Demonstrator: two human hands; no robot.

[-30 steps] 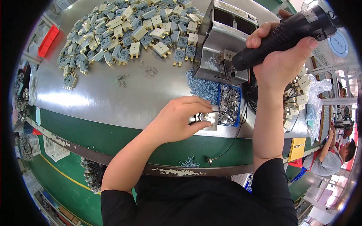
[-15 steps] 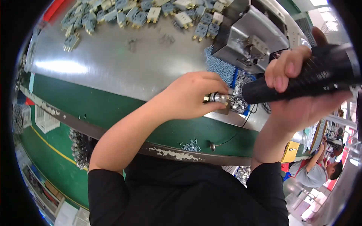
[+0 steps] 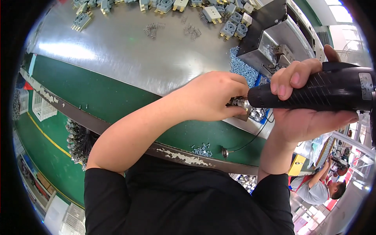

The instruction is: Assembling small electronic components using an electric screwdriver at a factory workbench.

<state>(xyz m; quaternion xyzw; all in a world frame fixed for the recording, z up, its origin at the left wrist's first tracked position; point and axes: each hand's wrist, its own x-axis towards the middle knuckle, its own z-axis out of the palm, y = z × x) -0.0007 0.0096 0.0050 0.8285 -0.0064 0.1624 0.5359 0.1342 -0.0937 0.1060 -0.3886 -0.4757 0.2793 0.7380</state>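
Note:
My left hand (image 3: 213,96) is closed, thumb and fingers pinching a small shiny metal part (image 3: 239,102) above the front edge of the steel plate. Much of that part is hidden by the fingers. To the right, my right hand (image 3: 299,121) is wrapped round a black electric screwdriver (image 3: 333,91) held nearly level. The screwdriver's blunt nose meets the fingertips of my left hand and the metal part; its bit cannot be seen. Behind my left hand lies a heap of bluish screws (image 3: 243,67), beside a blue tray (image 3: 263,81) of shiny metal pieces.
Grey and cream switch-like blocks (image 3: 162,5) crowd the far side of the steel plate (image 3: 117,51), with loose springs (image 3: 192,31) nearer. A metal bin (image 3: 270,47) stands at far right. Loose screws (image 3: 202,150) and a round metal piece on a wire (image 3: 225,152) lie near the front edge.
The screwdriver's nose and my left hand have come together, closing the gap between them. The whole view has shifted a little.

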